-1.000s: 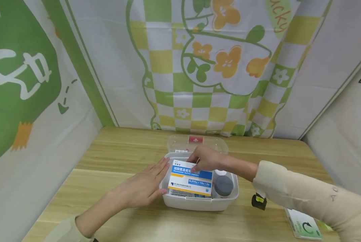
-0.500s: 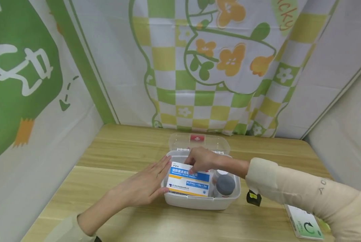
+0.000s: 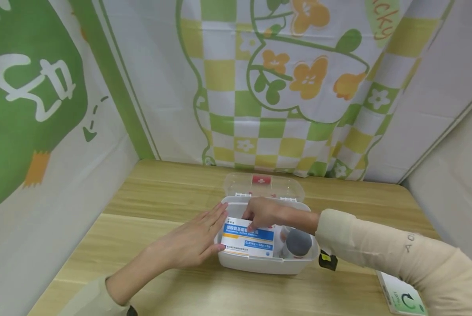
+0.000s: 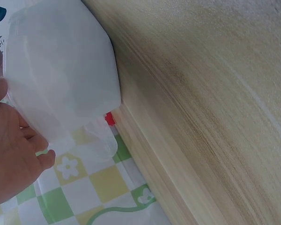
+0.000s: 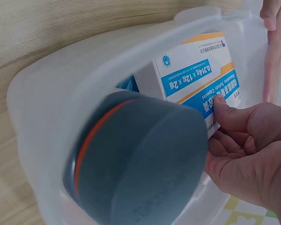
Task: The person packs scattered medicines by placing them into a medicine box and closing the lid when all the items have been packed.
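A white plastic box (image 3: 259, 266) with its clear lid (image 3: 277, 188) folded back stands on the table. The right hand (image 3: 264, 212) reaches inside and pinches the upper part of a white, blue and orange medicine carton (image 3: 243, 245), thumb on its printed face and fingers behind, as the right wrist view shows (image 5: 253, 136). Beside the carton stands a jar with a dark grey cap (image 3: 298, 242), large in the right wrist view (image 5: 145, 159). The left hand (image 3: 198, 239) rests against the box's left wall, fingers fairly straight, thumb at the near left corner (image 4: 14, 150).
On the table (image 3: 172, 289) to the right of the box lies a small black and yellow object (image 3: 328, 260). Farther right, a white and green box (image 3: 405, 299) is partly covered by the right sleeve. A checkered curtain (image 3: 275, 127) hangs behind the table.
The carton now sits lower in the box and slightly tilted differently, with the right hand still pinching it. The left hand has stayed against the box wall. The head view has shifted slightly.
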Available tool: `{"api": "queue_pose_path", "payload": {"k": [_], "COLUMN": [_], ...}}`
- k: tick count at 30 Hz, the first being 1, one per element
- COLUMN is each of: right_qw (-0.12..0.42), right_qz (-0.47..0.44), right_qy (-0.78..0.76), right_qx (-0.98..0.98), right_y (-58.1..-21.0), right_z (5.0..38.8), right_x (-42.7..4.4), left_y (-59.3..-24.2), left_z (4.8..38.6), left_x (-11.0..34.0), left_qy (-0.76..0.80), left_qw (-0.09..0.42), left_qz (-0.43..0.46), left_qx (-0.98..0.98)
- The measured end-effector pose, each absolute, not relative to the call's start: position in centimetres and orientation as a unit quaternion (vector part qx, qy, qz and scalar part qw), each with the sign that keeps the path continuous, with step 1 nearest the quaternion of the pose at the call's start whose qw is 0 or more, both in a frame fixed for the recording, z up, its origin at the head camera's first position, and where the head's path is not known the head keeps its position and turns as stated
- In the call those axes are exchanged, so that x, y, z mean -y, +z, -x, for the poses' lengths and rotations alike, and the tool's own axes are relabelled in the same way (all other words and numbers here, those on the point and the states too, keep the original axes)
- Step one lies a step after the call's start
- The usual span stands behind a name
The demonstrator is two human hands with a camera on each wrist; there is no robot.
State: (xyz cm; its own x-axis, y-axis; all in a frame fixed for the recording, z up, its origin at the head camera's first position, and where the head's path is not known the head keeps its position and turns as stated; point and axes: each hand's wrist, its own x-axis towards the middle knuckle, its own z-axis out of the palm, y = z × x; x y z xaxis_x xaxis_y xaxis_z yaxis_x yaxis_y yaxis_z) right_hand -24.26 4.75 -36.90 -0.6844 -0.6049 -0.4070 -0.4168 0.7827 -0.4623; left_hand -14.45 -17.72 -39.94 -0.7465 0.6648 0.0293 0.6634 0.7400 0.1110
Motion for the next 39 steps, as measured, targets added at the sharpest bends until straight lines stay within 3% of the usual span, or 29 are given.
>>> {"api": "queue_pose_path", "payload": {"k": [10, 27, 39], "right_qw": [0.26, 0.307, 0.239], "right_qz": [0.303, 0.297, 0.364], "right_qy": [-0.124, -0.074, -0.099], "right_qx": [-0.908, -0.901, -0.895], "right_y": [-37.9, -37.9, -33.6], "right_z": [24.3, 24.1, 23.5], "right_x": [-4.4, -4.5, -7.6], "left_y": [-39.8, -39.8, -39.7], "left_z": [14.4, 14.4, 14.4], "left_x": [17.4, 17.1, 17.5], "left_qy": [0.056, 0.053, 0.063], "left_qw": [0.008, 0.004, 0.005], "left_qz": [-0.358, -0.361, -0.353], "left_qx": [-0.932, -0.931, -0.934]}}
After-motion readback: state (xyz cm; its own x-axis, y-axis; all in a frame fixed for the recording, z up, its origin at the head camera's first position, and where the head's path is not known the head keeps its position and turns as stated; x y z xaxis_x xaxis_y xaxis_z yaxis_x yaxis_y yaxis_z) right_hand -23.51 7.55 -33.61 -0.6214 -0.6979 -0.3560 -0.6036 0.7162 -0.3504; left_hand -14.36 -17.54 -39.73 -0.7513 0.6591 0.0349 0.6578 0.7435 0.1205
